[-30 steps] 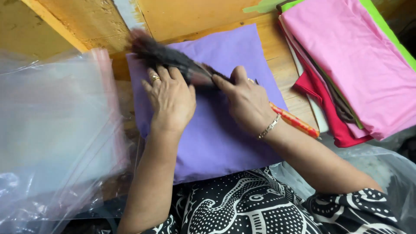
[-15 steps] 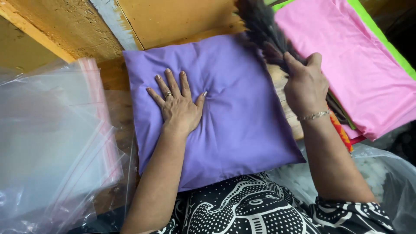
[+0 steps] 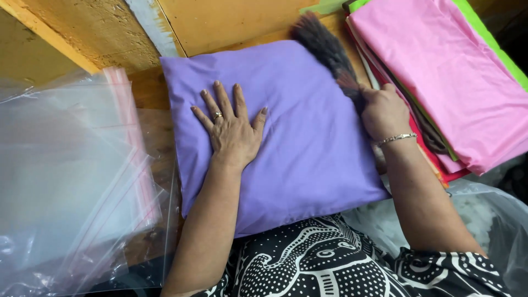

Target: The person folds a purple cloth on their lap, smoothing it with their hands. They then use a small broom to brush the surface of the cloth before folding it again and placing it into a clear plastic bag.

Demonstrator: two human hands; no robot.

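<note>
Beside the clear plastic zip bags [image 3: 71,181], the left hand [image 3: 234,129] stays flat, fingers spread, on the central lilac fabric cushion [image 3: 308,143], while the right hand [image 3: 383,113], gripping a dark feather duster [image 3: 327,49], has swept to its far-right edge, near folded pink cloth [image 3: 445,71].

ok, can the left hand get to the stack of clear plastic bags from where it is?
Probably yes. The left hand lies flat and empty on the purple pillow, and the clear plastic bags sit just beside the pillow's left edge with nothing between.

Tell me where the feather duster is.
The feather duster lies at the purple pillow's upper-right edge, gripped by the right hand, beside the folded cloth stack.
</note>
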